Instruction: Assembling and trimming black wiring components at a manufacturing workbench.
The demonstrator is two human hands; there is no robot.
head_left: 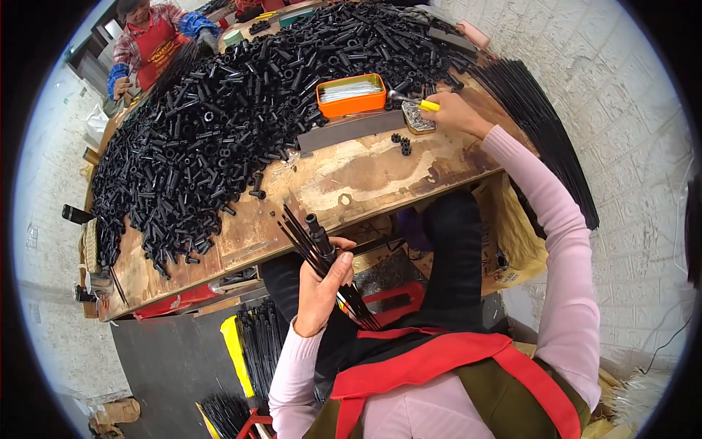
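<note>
My left hand (322, 293) is closed round a bundle of thin black rods (296, 238), held in front of the bench edge. A black tubular fitting (318, 233) stands up among the rods in that grip. Out over the bench, my right hand (455, 113) is closed on a tool with a yellow handle (430, 106) and a metal end pointing left; its kind is unclear. Beneath the tool lies a small block with a crinkled silvery top (417, 121). Beside that block is an orange box (351, 95) of thin whitish strips or sticks.
A big heap of black tubular fittings (190, 146) covers the wooden bench (380, 168). Long black rods (530, 110) hang over its right end. A dark flat bar (349, 133) lies before the box. Another person (150, 44) works at the far left. Rod bundles (256, 351) stand below left.
</note>
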